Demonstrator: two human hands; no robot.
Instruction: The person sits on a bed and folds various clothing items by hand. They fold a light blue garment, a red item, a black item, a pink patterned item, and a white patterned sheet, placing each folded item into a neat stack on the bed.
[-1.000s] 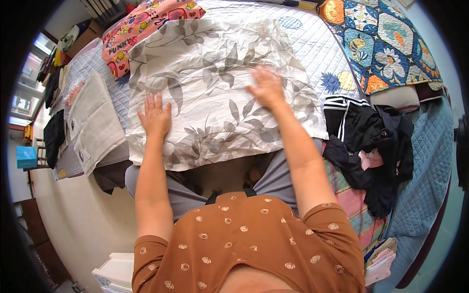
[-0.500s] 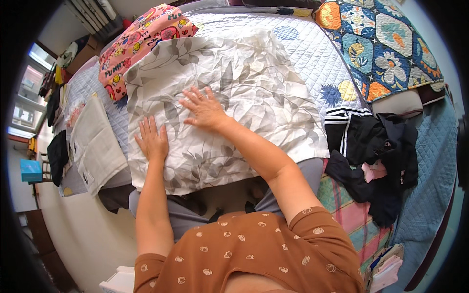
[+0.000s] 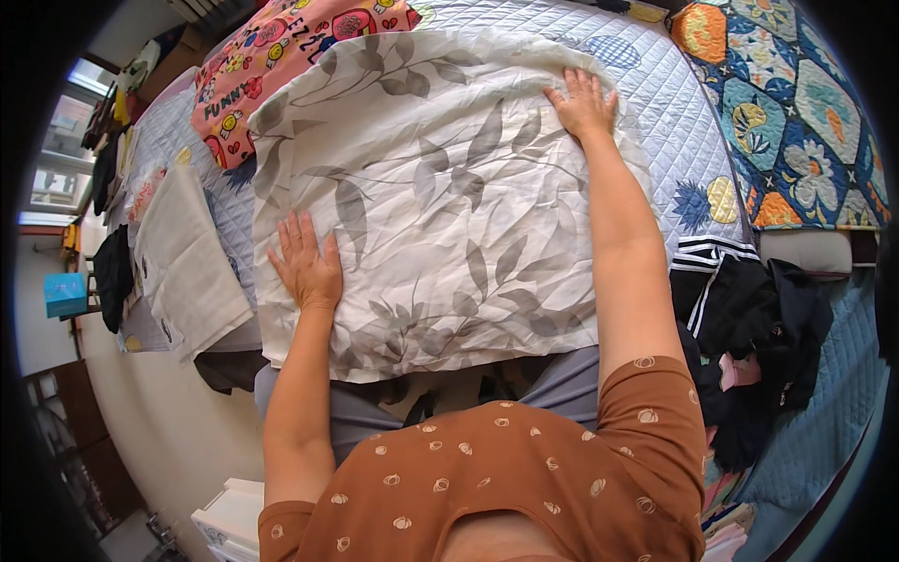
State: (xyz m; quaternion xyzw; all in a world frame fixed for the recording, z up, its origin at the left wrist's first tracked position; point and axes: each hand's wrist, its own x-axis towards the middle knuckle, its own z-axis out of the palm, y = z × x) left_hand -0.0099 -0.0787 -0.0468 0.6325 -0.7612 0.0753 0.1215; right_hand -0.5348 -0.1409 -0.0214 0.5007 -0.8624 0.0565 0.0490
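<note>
A: Bent over a bed (image 3: 646, 108), you spread a wide leaf cloth (image 3: 393, 272) before you, white with grey sprigs, its near edge reaching over your grey trousers (image 3: 569, 379).

B: Where are your hands in the shot?

A: Your left hand (image 3: 309, 267) lies palm down near the cloth's left edge, fingers extended. Your right hand (image 3: 585, 105), arm stretched, is at its far right part, palm down with fingers splayed.

B: Are you gripping anything?

A: Nothing: both hands are unclenched and laid flat on the fabric, which shows shallow creases between them.

B: And around you?

A: A pink pillow (image 3: 248, 108) with a bright print sits beyond the far left corner, partly hidden by the leaf cloth. A white cloth (image 3: 192, 267) lies just beside it on your left. To your right, black clothes (image 3: 744, 300) with white stripes are heaped near your elbow, below a colourful patchwork quilt (image 3: 810, 131).

B: What are you wearing?

A: A brown top (image 3: 496, 459), short-sleeved, with small pale motifs.
</note>
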